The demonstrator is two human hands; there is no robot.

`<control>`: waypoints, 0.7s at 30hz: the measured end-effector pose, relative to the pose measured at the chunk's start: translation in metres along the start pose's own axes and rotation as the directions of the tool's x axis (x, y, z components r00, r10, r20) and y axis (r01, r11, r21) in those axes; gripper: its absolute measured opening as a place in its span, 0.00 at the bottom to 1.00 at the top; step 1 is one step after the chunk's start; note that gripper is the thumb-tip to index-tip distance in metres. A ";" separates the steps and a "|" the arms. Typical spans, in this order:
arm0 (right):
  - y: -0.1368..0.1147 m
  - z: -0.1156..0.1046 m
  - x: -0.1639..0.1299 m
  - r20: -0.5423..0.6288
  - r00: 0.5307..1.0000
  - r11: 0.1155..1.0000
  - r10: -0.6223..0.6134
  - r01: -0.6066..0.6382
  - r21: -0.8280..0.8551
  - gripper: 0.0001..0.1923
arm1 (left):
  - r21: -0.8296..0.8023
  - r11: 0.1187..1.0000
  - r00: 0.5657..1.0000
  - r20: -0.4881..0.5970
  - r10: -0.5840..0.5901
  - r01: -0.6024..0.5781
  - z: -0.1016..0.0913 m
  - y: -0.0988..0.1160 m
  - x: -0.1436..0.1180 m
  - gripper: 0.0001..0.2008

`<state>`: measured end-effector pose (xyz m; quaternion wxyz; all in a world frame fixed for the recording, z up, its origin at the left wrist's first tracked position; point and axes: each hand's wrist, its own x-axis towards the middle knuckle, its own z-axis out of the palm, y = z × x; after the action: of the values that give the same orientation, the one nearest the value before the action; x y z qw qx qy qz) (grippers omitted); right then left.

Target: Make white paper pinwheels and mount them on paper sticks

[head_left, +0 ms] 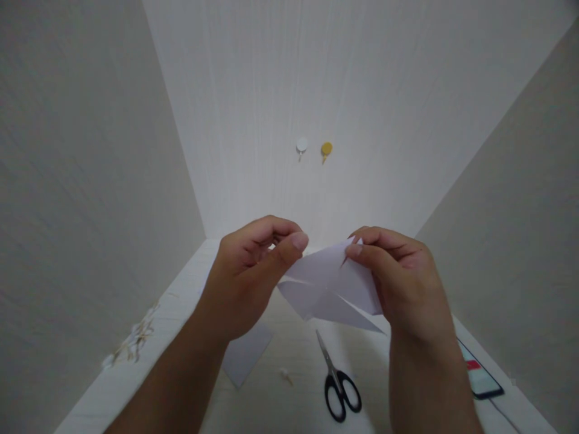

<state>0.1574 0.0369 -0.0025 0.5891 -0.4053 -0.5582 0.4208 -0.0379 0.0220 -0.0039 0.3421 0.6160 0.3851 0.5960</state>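
Observation:
A white sheet of paper [321, 280] with slits cut into it is held up between my two hands. My left hand [257, 271] is closed at the paper's left end, thumb against the fingers; the paper's edge passes behind the thumb. On the other side, my right hand [398, 271] pinches the upper right part between thumb and fingers, where two cut edges meet. Loose cut flaps hang along the lower side. Below the paper lies a pair of scissors [335, 383] with black handles, its blades shut and pointing away from me.
A second piece of white paper [248, 352] lies on the table under my left forearm. A pile of small white-tipped sticks [136, 340] is at the left wall, and a small pale piece [286, 376] lies mid-table. At right is a phone [482, 374] with a cable. Two hooks [326, 148] are on the back wall.

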 end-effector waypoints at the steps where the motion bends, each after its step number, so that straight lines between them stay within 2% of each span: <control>1: -0.001 -0.001 0.001 -0.034 0.999 1.000 0.002 -0.002 0.018 0.06 | 0.001 1.000 0.999 -0.042 0.022 -0.022 -0.001 0.001 -0.001 0.10; 4: -0.006 -0.002 0.001 -0.088 0.995 0.997 0.037 -0.031 0.067 0.06 | -0.050 0.997 0.995 -0.087 0.050 -0.055 -0.001 0.003 -0.002 0.10; 9: -0.012 -0.004 0.000 -0.147 0.986 0.989 0.075 -0.055 0.138 0.06 | -0.105 0.994 1.000 -0.020 0.021 -0.023 0.000 0.009 -0.004 0.08; 12: -0.008 -0.005 -0.001 -0.114 0.992 0.989 0.055 -0.039 0.144 0.07 | -0.037 0.998 0.999 0.004 0.042 -0.042 -0.001 0.011 -0.006 0.06; 16: -0.001 -0.004 -0.004 -0.016 1.000 0.999 -0.011 0.012 0.053 0.06 | 0.126 0.991 0.999 0.025 0.048 -0.051 -0.002 0.012 -0.010 0.06; 21: -0.002 0.003 -0.010 0.054 0.997 0.998 0.053 -0.051 -0.035 0.07 | 0.223 0.972 0.997 0.029 0.075 -0.080 0.001 0.014 -0.010 0.02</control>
<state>0.1543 0.0272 -0.0038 0.5553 -0.4178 -0.5706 0.4375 -0.0360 0.0063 0.0035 0.2510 0.6711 0.4219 0.5556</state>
